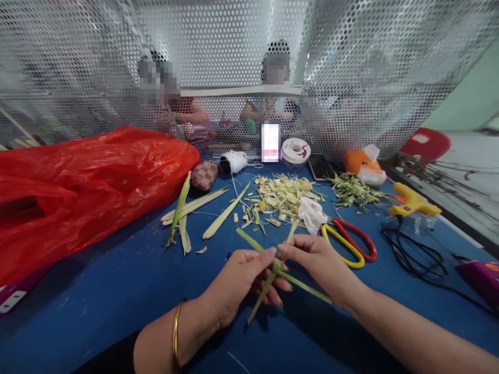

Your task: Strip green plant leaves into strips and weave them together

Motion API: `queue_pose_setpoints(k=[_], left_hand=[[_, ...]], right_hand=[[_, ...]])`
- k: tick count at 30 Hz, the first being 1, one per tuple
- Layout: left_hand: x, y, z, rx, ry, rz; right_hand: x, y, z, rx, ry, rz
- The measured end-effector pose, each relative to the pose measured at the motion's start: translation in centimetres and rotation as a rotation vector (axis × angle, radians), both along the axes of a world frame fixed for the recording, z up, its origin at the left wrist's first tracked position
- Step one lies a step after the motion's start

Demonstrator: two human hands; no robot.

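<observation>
Between my two hands is a small piece woven from green leaf strips (277,267), with a knot-like middle and strip ends sticking out in several directions. My left hand (249,275), with a gold bangle on its wrist, pinches the piece at its middle, thumb on top and fingers curled beneath. My right hand (312,257) pinches a pale strip (291,232) of it between thumb and fingertips, close to the left thumb. Just beyond the right hand lie scissors (345,244) with one yellow and one red handle. Loose long leaf strips (226,213) rest beyond my left hand.
A red plastic bag (128,171) covers the left side. Leaf scraps (283,195), crumpled tissue (312,214), white thread (236,161), a ribbon spool (296,150) and a lit phone (271,141) lie ahead. A yellow glue gun (415,201) and its black cord are at right. People sit behind the perforated screen.
</observation>
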State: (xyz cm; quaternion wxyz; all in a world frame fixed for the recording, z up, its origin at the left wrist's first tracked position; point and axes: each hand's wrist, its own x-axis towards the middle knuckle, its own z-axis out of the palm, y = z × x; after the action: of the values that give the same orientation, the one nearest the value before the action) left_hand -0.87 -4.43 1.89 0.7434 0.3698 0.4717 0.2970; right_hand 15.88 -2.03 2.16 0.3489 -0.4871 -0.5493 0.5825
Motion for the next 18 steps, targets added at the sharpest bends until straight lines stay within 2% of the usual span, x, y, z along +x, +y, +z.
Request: queue_pose_setpoints(k=[6,11,18], left_hand=[[0.37,-0.26,-0.26,-0.080,-0.015,-0.068],[0.52,-0.53,-0.12,-0.026,0.004,-0.060],[0.57,-0.52,-0.41,0.041,0.055,-0.118]], right_hand=[[-0.34,-0.40,-0.56,0.058,-0.005,-0.013],[-0.29,-0.38,-0.85,0.152,-0.065,-0.089],[-0.63,-0.53,-0.99,0.122,-0.070,-0.123]])
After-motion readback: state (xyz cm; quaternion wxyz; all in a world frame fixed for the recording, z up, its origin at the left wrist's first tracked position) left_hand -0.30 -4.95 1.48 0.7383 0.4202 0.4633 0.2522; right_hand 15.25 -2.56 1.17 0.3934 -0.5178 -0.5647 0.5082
